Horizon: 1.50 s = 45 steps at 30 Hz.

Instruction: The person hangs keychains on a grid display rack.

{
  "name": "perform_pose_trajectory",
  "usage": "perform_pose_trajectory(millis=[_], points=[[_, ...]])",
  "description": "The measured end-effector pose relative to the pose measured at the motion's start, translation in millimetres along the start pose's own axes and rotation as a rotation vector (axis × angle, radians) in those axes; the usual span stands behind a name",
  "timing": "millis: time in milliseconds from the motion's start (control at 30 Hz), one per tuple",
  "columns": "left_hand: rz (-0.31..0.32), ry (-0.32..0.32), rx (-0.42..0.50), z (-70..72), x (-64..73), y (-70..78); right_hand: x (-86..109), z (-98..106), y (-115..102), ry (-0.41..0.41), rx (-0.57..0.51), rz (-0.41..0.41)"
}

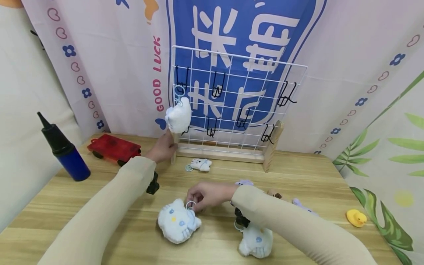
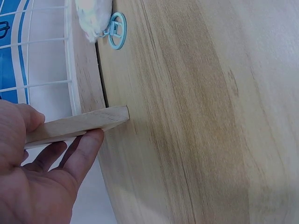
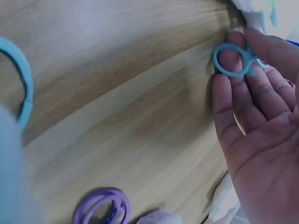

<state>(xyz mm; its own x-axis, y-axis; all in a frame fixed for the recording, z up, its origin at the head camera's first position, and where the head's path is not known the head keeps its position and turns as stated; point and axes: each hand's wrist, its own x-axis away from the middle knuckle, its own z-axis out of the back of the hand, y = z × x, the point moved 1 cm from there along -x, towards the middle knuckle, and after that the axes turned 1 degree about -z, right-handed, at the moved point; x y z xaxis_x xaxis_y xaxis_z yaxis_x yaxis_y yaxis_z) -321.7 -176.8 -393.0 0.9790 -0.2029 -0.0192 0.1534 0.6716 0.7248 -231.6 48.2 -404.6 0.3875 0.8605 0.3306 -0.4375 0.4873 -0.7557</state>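
Note:
My left hand [image 1: 164, 148] holds the wooden end support [image 2: 79, 125] of a white wire grid rack [image 1: 228, 106], thumb on one side and fingers on the other. With thumb and fingers, my right hand [image 1: 212, 197] pinches the light-blue key ring [image 3: 223, 70] of a white cat-face plush keychain [image 1: 177, 222], which lies face up on the table. Another white plush keychain [image 1: 179, 117] hangs by its ring from a black hook at the rack's left. A smaller plush keychain [image 1: 201, 164] lies before the rack's base.
Several black hooks [image 1: 216, 88] sit on the grid. A plush [image 1: 256, 241] lies under my right forearm, with purple plush pieces [image 1: 244, 182] partly hidden behind it. A red toy cart [image 1: 114, 147] and blue pump [image 1: 73, 162] stand left; a yellow duck [image 1: 356, 218] sits right.

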Motion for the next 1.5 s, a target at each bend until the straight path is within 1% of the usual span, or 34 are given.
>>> perform_pose_trajectory(millis=[100, 300, 433, 567, 733, 867, 1033, 1100, 1167, 1300, 1400, 1500], points=[[0.001, 0.002, -0.004, 0.3, -0.2, 0.1, 2.8, 2, 4, 0.014, -0.067, -0.009], [0.010, -0.008, 0.005, 0.3, 0.7, 1.2, 10.0, 2, 10, 0.073, -0.169, -0.056], [0.004, -0.006, 0.007, 0.5, 0.9, 1.4, 13.2, 3, 12, 0.122, -0.316, -0.067], [-0.007, -0.002, 0.001, 0.3, 0.1, -0.2, 13.5, 2, 14, 0.165, -0.463, -0.058], [-0.005, -0.001, 0.002, -0.1, 1.1, -0.2, 9.5, -6, 17, 0.206, -0.631, -0.065], [-0.010, 0.002, -0.002, -0.1, 0.6, -0.5, 7.5, -13, 15, 0.242, -0.762, -0.067], [-0.022, 0.006, -0.016, 0.2, -0.7, -1.3, 4.1, -13, 8, 0.304, -0.875, -0.025], [-0.023, 0.005, -0.019, 0.7, 0.0, -1.3, 2.6, -11, 5, 0.327, -0.902, -0.008], [-0.019, 0.003, -0.013, 1.2, 0.8, -1.3, 2.3, -7, 2, 0.353, -0.906, 0.008], [-0.017, -0.001, -0.004, 1.6, 1.9, -1.8, 3.0, 4, -3, 0.435, -0.862, 0.035], [-0.021, -0.004, 0.002, 2.0, 2.0, -1.8, 4.3, 15, -7, 0.506, -0.820, 0.036], [-0.020, -0.011, 0.005, 2.8, 1.9, -1.4, 4.5, 28, -12, 0.555, -0.802, 0.031]])
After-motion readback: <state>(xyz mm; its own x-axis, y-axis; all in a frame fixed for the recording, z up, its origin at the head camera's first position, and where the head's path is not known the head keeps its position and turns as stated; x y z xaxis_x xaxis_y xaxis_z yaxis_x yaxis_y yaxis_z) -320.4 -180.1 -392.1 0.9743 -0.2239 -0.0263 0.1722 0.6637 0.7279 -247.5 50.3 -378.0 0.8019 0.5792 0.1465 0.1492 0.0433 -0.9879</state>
